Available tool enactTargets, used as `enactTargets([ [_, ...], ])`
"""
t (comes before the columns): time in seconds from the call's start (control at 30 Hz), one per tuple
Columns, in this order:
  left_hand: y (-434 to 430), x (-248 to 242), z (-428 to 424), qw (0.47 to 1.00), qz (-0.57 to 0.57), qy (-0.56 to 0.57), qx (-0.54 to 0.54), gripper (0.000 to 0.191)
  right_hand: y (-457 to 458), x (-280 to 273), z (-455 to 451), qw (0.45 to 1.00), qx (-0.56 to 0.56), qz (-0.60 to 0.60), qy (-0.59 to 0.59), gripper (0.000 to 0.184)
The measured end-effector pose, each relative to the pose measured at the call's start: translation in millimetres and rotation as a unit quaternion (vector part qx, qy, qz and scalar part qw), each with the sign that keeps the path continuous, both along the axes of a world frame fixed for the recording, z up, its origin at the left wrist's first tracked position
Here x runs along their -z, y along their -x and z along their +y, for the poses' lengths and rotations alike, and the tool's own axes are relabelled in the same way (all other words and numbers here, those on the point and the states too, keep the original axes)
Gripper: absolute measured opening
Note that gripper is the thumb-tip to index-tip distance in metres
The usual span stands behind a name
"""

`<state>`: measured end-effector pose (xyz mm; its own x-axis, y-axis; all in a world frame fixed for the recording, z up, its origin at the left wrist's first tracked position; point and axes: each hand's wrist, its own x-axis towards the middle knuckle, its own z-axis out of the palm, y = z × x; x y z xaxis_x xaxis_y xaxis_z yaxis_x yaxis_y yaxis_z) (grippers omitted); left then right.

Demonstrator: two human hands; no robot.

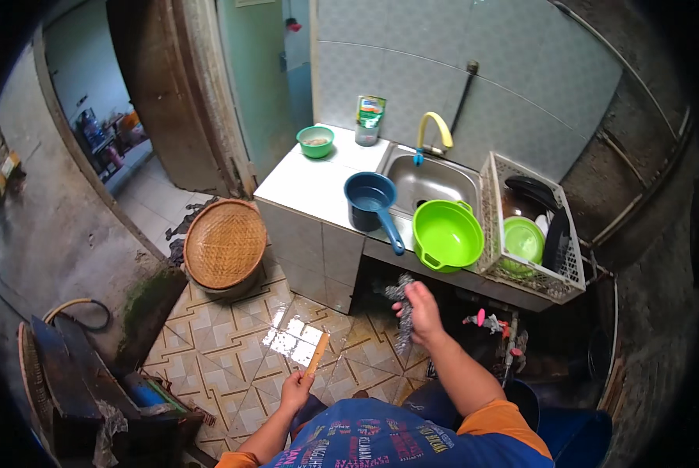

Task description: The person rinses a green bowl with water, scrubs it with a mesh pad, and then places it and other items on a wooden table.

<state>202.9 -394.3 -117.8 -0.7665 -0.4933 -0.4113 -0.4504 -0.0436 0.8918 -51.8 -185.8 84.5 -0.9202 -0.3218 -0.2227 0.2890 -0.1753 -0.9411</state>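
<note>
My left hand (296, 391) grips the lower end of a flat, light-brown wooden piece (319, 353), which points up and away over the tiled floor. In my right hand (424, 313) is a bunched grey mesh scouring pad (404, 310), partly hidden by the fingers, in front of the counter's edge. Just beyond that hand a bright green plastic basin (449, 235) stands at the sink's near rim. To its left, a blue dipper (372, 196) with its handle toward me rests on the white counter (320, 187). The steel sink (437, 181) lies behind them under a yellow faucet (434, 130).
A white plastic crate (537, 281) with dishes and dark pans stands right of the sink. A green bowl (315, 142) and a refill pouch (370, 111) are at the counter's back. Left are a woven bamboo tray (225, 244) and a doorway. The floor (238, 362) looks wet.
</note>
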Motion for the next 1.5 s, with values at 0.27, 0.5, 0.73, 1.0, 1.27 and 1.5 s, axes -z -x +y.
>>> enactTargets([
  [0.27,-18.6,-14.5,-22.8,0.998,-0.022,-0.054,-0.014,0.021,43.4,102.8,-116.2,0.993,-0.026,0.043,-0.109,0.013],
  [0.5,-53.7,2.5,-60.8,0.99,-0.048,-0.101,-0.09,0.018,132.9,26.2,-242.4,0.767,0.021,0.549,-0.332,0.014],
  [0.73,-81.1,-19.4,-91.9,0.981,-0.073,-0.117,-0.136,0.017,213.6,23.2,-279.0,0.686,-0.023,0.421,-0.593,0.047],
  [1.0,-86.6,-13.4,-129.5,0.974,-0.094,-0.136,-0.152,0.016,87.6,-40.8,-225.6,0.662,0.061,0.571,-0.481,0.051],
  [1.27,-12.4,-22.2,-147.0,0.994,-0.072,-0.074,-0.037,0.016,91.4,-62.8,-106.6,0.69,0.05,0.291,-0.661,0.054],
  [1.5,29.7,-33.0,-117.7,0.995,-0.038,-0.069,0.056,0.017,85.9,-20.5,-79.4,0.839,0.064,0.285,-0.458,0.029],
])
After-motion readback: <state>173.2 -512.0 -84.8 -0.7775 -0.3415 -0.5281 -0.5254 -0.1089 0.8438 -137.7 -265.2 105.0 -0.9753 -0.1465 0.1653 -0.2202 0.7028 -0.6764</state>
